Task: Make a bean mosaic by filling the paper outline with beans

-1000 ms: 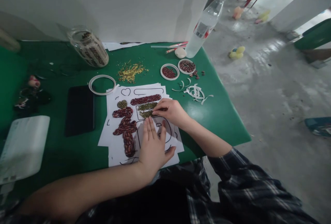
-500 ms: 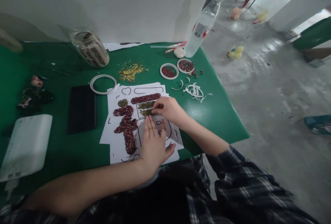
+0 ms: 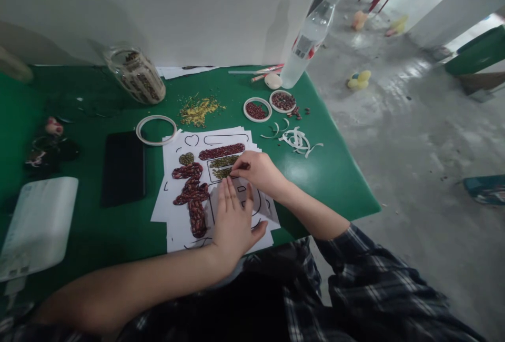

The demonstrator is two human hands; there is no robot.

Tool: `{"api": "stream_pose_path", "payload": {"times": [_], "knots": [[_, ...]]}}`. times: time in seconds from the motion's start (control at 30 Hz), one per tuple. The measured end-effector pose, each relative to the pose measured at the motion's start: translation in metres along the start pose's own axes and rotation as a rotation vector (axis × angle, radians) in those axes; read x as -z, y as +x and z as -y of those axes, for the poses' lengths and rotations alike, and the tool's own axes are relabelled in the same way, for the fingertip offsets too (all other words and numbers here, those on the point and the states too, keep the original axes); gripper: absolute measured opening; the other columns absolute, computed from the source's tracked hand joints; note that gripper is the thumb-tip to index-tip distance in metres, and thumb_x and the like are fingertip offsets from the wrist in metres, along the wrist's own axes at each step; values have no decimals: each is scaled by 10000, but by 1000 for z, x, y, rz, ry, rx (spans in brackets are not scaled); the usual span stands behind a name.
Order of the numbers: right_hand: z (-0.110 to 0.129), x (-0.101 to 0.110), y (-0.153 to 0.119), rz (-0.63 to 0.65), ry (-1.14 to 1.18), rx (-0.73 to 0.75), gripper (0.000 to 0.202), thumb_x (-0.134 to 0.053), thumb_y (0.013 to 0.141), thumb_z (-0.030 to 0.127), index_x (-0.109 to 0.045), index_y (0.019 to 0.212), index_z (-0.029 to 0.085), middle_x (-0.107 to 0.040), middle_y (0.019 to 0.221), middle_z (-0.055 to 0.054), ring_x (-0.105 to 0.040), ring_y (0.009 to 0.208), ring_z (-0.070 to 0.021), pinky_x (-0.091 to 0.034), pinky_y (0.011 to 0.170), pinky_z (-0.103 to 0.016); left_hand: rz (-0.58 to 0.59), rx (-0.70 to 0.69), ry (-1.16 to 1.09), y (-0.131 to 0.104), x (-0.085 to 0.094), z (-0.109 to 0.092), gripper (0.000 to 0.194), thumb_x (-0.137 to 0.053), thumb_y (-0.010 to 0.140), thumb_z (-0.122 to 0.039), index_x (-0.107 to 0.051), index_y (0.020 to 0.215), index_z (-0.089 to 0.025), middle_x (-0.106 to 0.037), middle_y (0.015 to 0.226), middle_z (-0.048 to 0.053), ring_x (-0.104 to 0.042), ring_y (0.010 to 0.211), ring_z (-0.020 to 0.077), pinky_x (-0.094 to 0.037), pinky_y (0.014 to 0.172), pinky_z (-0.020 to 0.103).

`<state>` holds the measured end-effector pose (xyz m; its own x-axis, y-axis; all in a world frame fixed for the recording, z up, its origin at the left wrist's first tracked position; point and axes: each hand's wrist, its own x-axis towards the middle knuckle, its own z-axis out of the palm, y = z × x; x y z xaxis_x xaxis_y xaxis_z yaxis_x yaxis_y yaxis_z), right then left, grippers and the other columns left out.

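Head view from my remote seat: the printed sheet (image 3: 177, 229) lies near the middle of the green table (image 3: 335, 173), by the near edge. My left hand (image 3: 234, 221) is flat on it, fingers extended, thumb spread, holding nothing visible. My right hand (image 3: 258, 169) is narrowed to a pinch over the green beans (image 3: 223, 162); I cannot tell whether a bean sits between the fingertips.

Filled so far, I judge: the large dark-red figure (image 3: 197, 218) at left, the red bar (image 3: 222, 151) and the small green heart (image 3: 187, 159). The green beans only partly fill their box. The far heart outline and long outline are bare, as are the visible lines under my hands.

Far right, the left dish (image 3: 257, 120) holds small red beans, the right dish (image 3: 283, 111) browner ones. Far left, a clear jar (image 3: 136, 76) contains dark pieces I cannot identify.
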<state>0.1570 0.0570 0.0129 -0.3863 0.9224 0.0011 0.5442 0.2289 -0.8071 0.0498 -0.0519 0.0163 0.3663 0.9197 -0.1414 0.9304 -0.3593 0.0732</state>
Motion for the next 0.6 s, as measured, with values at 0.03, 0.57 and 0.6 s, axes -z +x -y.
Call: {"api": "stream_pose_path", "payload": {"times": [0.03,0.57,0.6], "knots": [[-1,1,0,-10,27,-9,23,-685,710,147,-684,702,168,-651,734,-11,-579,691,-115,-448,668,-245,-1,2,-8,0,0,0,828,-430,796,-619,-332,1391,-50,-329,1407,292,-216,1339,432,-86,1092,522],[-9,10,9,-34,539,-214,175,-697,692,280,-678,786,133,-595,577,17,-512,499,-77,-441,498,-227,47,15,-71,8,11,6,860,-461,750,-664,-375,1377,-81,-286,1440,269,-156,1353,436,-89,1088,528],[-9,11,9,-41,549,-216,173,-700,687,271,-679,787,132,-596,582,17,-510,500,-75,-442,500,-228,44,16,-70,8,11,6,858,-463,749,-663,-377,1376,-84,-289,1440,267,-159,1353,435,-87,1088,527]]}}
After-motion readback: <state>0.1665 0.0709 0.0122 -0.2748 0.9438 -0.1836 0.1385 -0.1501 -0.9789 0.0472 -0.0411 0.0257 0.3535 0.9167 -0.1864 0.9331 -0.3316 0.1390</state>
